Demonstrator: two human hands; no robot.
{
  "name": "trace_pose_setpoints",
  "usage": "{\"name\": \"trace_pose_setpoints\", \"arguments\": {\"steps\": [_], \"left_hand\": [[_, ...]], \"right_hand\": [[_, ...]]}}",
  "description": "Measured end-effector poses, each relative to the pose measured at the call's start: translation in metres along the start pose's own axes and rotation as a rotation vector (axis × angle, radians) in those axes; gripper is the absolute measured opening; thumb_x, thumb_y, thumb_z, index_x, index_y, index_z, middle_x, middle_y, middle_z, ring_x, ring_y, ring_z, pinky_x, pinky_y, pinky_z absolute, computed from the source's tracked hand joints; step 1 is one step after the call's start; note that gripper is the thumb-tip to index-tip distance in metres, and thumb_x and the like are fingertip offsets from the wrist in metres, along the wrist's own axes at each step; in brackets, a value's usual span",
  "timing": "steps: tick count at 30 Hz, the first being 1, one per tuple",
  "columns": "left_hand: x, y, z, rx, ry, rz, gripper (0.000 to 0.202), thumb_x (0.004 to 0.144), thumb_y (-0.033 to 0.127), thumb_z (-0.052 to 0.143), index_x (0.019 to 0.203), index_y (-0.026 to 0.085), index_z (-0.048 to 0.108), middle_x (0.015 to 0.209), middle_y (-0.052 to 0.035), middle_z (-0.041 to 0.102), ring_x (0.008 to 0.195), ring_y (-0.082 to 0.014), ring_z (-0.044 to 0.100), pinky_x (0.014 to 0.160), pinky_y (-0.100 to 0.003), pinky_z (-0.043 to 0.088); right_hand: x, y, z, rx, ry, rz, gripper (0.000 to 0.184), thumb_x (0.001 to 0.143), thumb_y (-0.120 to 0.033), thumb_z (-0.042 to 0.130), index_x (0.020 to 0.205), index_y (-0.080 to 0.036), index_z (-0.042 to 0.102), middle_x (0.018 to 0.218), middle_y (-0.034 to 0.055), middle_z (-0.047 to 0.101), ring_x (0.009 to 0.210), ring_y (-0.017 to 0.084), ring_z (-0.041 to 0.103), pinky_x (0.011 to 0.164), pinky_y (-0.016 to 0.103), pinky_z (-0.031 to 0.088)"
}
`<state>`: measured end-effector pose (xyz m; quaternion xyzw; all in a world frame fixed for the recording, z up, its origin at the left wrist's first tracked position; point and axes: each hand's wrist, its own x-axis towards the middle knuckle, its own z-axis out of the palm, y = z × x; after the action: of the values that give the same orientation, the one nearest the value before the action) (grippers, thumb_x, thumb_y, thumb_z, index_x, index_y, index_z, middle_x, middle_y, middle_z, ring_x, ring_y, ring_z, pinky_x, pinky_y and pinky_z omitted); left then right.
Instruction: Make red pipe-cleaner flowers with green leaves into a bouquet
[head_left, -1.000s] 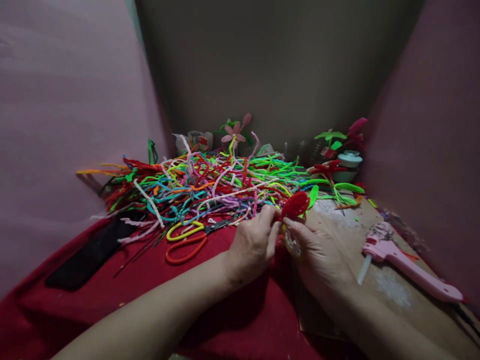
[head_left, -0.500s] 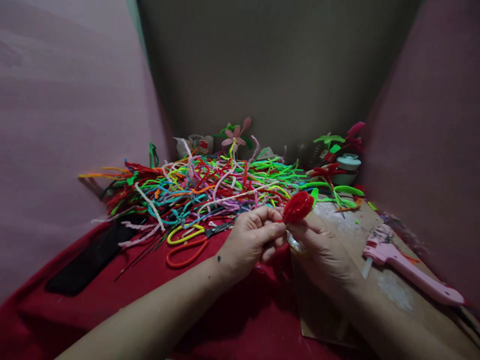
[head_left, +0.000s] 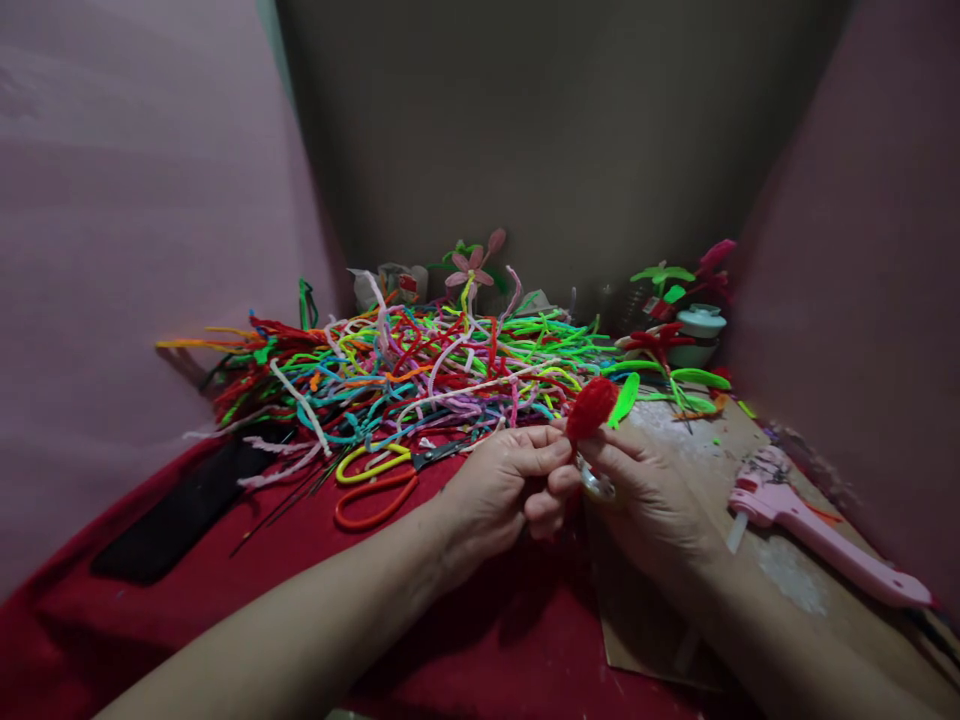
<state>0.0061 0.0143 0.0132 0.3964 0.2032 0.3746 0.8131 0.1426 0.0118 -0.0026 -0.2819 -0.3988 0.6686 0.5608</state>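
Plainly, the left hand (head_left: 502,480) pinched the base of the red petal (head_left: 590,408) between thumb and forefinger, while the right hand (head_left: 645,495) closed on it from the other side, just before the pile of pipe cleaners (head_left: 420,370). Shaping seemed the step; further bending would need a steady pinch at the base.

Lower end of the red pipe-cleaner piece (head_left: 591,408) is hidden in the pinch of my left hand (head_left: 502,487) and right hand (head_left: 649,500). Clear ring (head_left: 598,487) is mostly covered by my right hand, can't identify it. Scissors (head_left: 373,482) blades run under the pipe-cleaner pile (head_left: 420,365). Black flat object (head_left: 180,512) is too dark to name. Both forearms are cut off at the bottom edge.
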Motion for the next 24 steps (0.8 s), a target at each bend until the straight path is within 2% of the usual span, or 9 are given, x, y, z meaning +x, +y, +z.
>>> {"name": "trace_pose_setpoints", "arguments": {"steps": [5, 10, 14, 17, 20, 22, 24], "left_hand": [[0.000, 0.001, -0.004, -0.054, -0.023, -0.068, 0.010, 0.085, 0.023, 0.049, 0.079, 0.016, 0.049, 0.052, 0.0075, 0.041, 0.031, -0.0013, 0.025, 0.032, -0.014, 0.033], [0.002, -0.002, -0.010, -0.122, -0.059, -0.139, 0.013, 0.086, 0.023, 0.047, 0.077, 0.015, 0.049, 0.052, 0.0084, 0.037, 0.030, 0.0001, 0.021, 0.033, -0.013, 0.034], [0.003, -0.001, -0.008, -0.052, -0.035, -0.137, 0.014, 0.083, 0.025, 0.050, 0.074, 0.016, 0.047, 0.053, 0.0086, 0.037, 0.030, -0.0003, 0.022, 0.034, -0.015, 0.034], [0.003, -0.002, -0.001, 0.216, 0.083, -0.003, 0.019, 0.083, 0.032, 0.050, 0.074, 0.016, 0.047, 0.056, 0.0063, 0.044, 0.033, -0.0024, 0.034, 0.035, -0.016, 0.032], [0.001, -0.006, 0.003, 0.658, 0.274, 0.180, 0.021, 0.084, 0.036, 0.048, 0.077, 0.016, 0.048, 0.060, 0.0042, 0.050, 0.041, -0.0054, 0.045, 0.040, -0.018, 0.033], [-0.001, -0.009, 0.002, 0.967, 0.363, 0.307, 0.018, 0.083, 0.034, 0.049, 0.081, 0.016, 0.051, 0.062, 0.0040, 0.050, 0.047, -0.0064, 0.046, 0.047, -0.020, 0.035], [-0.002, -0.012, 0.000, 1.217, 0.387, 0.425, 0.015, 0.085, 0.030, 0.046, 0.083, 0.016, 0.053, 0.062, 0.0041, 0.049, 0.051, -0.0065, 0.045, 0.052, -0.021, 0.035]], "right_hand": [[0.001, 0.002, -0.003, 0.028, -0.013, 0.084, 0.022, 0.068, -0.026, 0.070, 0.089, -0.019, 0.071, 0.086, 0.0038, 0.069, 0.070, 0.017, 0.060, 0.071, 0.032, 0.045], [0.001, 0.001, -0.006, 0.061, -0.064, 0.150, 0.016, 0.066, -0.023, 0.071, 0.082, -0.018, 0.071, 0.075, 0.0024, 0.069, 0.064, 0.015, 0.060, 0.069, 0.030, 0.045], [0.002, 0.001, -0.004, 0.110, -0.028, 0.165, 0.018, 0.065, -0.023, 0.071, 0.082, -0.017, 0.070, 0.070, 0.0012, 0.068, 0.060, 0.014, 0.060, 0.065, 0.028, 0.047], [0.002, 0.004, -0.001, 0.133, -0.026, 0.138, 0.024, 0.069, -0.028, 0.069, 0.090, -0.016, 0.069, 0.068, 0.0029, 0.068, 0.059, 0.017, 0.061, 0.063, 0.031, 0.049], [0.002, 0.007, 0.001, 0.143, -0.025, 0.088, 0.022, 0.073, -0.028, 0.066, 0.091, -0.017, 0.069, 0.070, 0.0034, 0.069, 0.063, 0.018, 0.063, 0.063, 0.031, 0.049], [0.002, 0.008, 0.000, 0.142, 0.001, 0.038, 0.019, 0.072, -0.024, 0.067, 0.090, -0.018, 0.070, 0.076, 0.0027, 0.069, 0.069, 0.017, 0.063, 0.065, 0.030, 0.049], [0.001, 0.009, -0.001, 0.128, 0.010, -0.001, 0.020, 0.072, -0.020, 0.067, 0.092, -0.020, 0.070, 0.082, 0.0017, 0.069, 0.075, 0.017, 0.062, 0.068, 0.029, 0.048]]}}
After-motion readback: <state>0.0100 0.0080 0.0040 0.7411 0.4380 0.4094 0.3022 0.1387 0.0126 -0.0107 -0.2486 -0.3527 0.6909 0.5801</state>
